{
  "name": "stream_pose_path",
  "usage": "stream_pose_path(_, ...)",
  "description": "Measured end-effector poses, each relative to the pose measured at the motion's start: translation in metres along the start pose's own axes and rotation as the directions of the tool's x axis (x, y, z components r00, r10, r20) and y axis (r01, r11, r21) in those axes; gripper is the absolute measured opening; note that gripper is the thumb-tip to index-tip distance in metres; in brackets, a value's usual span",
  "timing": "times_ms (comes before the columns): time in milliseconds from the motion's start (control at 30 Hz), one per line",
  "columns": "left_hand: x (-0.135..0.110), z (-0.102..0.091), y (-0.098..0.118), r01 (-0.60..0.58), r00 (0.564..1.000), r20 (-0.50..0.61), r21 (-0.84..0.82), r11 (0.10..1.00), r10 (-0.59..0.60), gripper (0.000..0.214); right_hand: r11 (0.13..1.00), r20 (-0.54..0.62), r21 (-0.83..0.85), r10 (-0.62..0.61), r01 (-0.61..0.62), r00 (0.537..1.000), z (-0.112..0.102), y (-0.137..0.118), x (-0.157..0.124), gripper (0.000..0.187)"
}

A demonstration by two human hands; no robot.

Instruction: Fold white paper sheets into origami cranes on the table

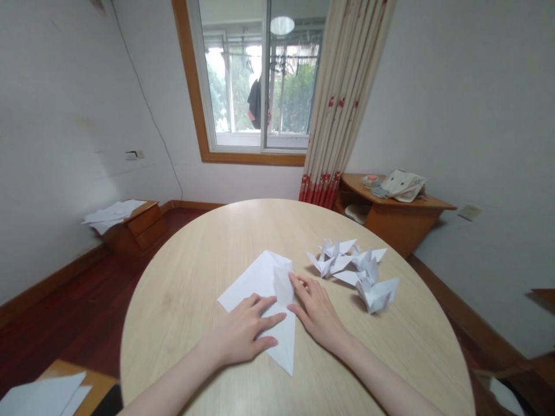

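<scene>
A partly folded sheet of white paper point(247, 284) lies on the round wooden table point(182, 277) in front of me. Its outline is angular, with one corner pointing toward me and a folded flap along the right side. My left hand point(247, 329) rests flat on the paper, its fingers spread. At the paper's right edge, my right hand point(316, 309) touches the flap, thumb and fingers apart. To the right of that hand stand several folded white paper cranes point(377, 294), grouped close together.
Past the table, a window point(260, 86) has a patterned curtain point(342, 98) at its right. A corner cabinet point(399, 214) bears a cloth bag point(403, 185). Papers lie on a low drawer unit point(145, 225) at left, and more white sheets point(47, 396) lie at lower left.
</scene>
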State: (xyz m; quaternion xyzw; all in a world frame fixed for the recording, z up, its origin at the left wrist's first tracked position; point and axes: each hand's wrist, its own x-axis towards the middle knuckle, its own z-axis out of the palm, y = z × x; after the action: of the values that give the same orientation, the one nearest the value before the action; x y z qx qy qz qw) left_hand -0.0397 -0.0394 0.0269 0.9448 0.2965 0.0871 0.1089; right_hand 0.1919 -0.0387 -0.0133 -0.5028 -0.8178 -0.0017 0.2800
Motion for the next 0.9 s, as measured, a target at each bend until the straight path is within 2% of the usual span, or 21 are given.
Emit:
stream_pose_path(267,0.001,0.003,-0.003,0.012,1.0,-0.01,-0.041,0.999,-0.013,0.052,0.999,0.019,0.028,0.018,-0.018,1.0,0.0,0.001,0.0,0.072)
stream_pose_path(433,0.0,0.005,-0.007,0.018,0.999,-0.035,-0.047,0.999,-0.02,0.052,1.0,-0.001,-0.018,0.019,-0.019,1.0,-0.005,0.004,0.002,0.065)
stream_pose_path(533,0.001,0.004,-0.009,0.024,0.999,-0.029,-0.033,0.999,-0.025,0.051,0.998,-0.026,-0.063,0.025,-0.027,0.999,-0.01,0.002,0.004,0.048)
stream_pose_path(667,0.001,0.002,-0.009,0.027,0.999,-0.027,-0.009,1.0,-0.027,0.051,0.988,0.014,-0.146,0.052,-0.049,0.999,-0.014,-0.003,0.006,0.004)
stream_pose_path(767,0.001,0.003,-0.009,0.018,0.999,-0.047,0.001,1.0,-0.018,0.049,0.977,0.064,-0.214,0.017,-0.003,0.998,-0.014,-0.006,0.006,0.015)
stream_pose_path(900,0.001,0.003,-0.01,0.03,0.999,-0.031,-0.013,0.999,-0.03,0.05,0.967,0.102,-0.246,-0.049,0.073,0.994,-0.016,-0.009,0.005,0.016)
